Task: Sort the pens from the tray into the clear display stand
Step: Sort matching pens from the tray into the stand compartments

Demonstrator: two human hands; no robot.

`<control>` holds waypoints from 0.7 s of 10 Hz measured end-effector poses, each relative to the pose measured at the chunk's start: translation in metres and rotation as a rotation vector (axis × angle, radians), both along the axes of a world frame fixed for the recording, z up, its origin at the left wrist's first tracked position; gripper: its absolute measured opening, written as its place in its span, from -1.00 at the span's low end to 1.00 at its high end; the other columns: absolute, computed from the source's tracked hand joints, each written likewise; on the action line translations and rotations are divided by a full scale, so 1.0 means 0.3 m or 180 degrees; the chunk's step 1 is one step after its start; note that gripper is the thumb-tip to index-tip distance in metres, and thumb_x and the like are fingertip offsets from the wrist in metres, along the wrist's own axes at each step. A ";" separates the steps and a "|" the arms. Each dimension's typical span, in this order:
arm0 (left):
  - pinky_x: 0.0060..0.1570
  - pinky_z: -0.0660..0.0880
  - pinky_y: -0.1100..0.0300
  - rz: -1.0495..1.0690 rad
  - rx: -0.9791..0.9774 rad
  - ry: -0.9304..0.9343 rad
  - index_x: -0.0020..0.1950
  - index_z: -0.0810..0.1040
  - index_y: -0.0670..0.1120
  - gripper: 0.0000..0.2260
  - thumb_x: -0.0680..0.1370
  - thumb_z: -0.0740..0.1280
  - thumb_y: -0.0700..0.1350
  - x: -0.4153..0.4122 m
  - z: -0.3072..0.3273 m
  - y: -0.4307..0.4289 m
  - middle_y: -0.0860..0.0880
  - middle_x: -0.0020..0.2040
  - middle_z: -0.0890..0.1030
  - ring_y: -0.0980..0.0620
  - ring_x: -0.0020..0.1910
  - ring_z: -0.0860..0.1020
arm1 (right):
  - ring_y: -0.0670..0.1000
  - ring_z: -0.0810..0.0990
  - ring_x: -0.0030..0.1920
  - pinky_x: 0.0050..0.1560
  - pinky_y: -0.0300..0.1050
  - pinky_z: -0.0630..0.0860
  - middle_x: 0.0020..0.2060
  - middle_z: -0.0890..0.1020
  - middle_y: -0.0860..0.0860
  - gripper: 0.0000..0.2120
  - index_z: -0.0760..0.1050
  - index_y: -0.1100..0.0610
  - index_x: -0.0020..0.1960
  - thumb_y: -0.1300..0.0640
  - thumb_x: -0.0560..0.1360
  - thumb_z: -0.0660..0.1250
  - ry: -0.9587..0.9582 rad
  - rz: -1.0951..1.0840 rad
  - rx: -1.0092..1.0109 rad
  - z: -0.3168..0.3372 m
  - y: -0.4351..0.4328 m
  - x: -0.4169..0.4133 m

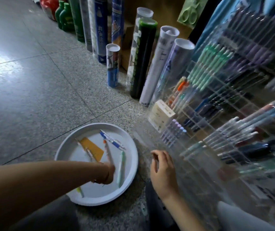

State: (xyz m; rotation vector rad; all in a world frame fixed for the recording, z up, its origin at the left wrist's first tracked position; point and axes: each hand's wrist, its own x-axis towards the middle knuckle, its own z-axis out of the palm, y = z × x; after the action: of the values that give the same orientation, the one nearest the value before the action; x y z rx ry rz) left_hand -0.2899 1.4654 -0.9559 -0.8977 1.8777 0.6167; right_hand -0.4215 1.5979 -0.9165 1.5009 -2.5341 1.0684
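A round white tray (130,165) lies on the stone floor and holds several pens. Among them are two blue-and-white pens (111,140), a pale green pen (121,167), a clear pen (87,151) lying on a yellow card (94,147), and a beige pen with an orange tip (107,151). My left hand (108,174) reaches into the tray, blurred, with its fingers curled round the beige pen's lower end. My right hand (163,170) hovers to the right of the tray, fingers loosely bent and holding nothing. It is at the lower edge of the clear display stand (216,114), whose many slots hold pens.
Tall shuttlecock tubes (143,60) stand in a row on the floor behind the tray, leaning against a shelf. Green bottles (65,17) stand at the far back. A small beige box (162,114) sits in the stand's lower left corner. Grey tiled floor (33,97) stretches to the left.
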 end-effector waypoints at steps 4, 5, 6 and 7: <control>0.08 0.45 0.09 0.1295 -0.0601 0.0252 0.20 0.45 -0.17 -0.71 0.59 0.15 -0.03 0.288 -0.233 -0.148 -0.15 0.20 0.52 -0.11 0.18 0.51 | 0.12 0.57 -0.08 -0.14 -0.12 0.46 -0.02 0.52 0.12 -0.88 0.47 0.20 0.01 0.28 0.47 0.31 -0.0593 -0.0040 0.1634 -0.395 -0.301 0.262; 0.09 0.45 0.09 0.2147 -0.0758 0.0369 0.21 0.43 -0.17 -0.66 0.56 0.23 0.04 0.328 -0.253 -0.130 -0.17 0.22 0.51 -0.13 0.19 0.51 | 0.11 0.61 -0.18 -0.19 -0.12 0.54 -0.08 0.57 0.11 -0.88 0.51 0.17 -0.10 0.21 0.40 0.42 -0.0032 0.0983 0.1662 -0.449 -0.337 0.306; 0.16 0.41 0.02 0.3053 -0.1114 0.0653 0.25 0.29 -0.22 -0.64 0.52 0.28 -0.12 0.346 -0.278 -0.107 -0.22 0.26 0.41 -0.20 0.24 0.45 | 0.16 0.51 0.21 0.10 -0.03 0.50 0.19 0.48 0.17 -0.70 0.42 0.21 0.17 0.05 0.52 0.28 0.0109 0.1350 0.2098 -0.483 -0.350 0.373; 0.15 0.39 -0.01 0.3669 -0.1221 0.0757 0.23 0.20 -0.25 -0.65 0.52 0.23 -0.21 0.325 -0.285 -0.095 -0.27 0.25 0.43 -0.25 0.22 0.46 | 0.10 0.44 0.26 0.15 -0.07 0.42 0.20 0.45 0.11 -0.71 0.29 0.18 0.26 0.06 0.60 0.12 -0.0157 0.1102 0.2495 -0.481 -0.374 0.410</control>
State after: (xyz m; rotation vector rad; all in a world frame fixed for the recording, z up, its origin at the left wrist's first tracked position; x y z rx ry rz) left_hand -0.1923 1.4370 -1.0415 -2.2765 1.5512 1.0682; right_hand -0.2986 1.4856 -1.0607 2.1358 -2.9674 0.0563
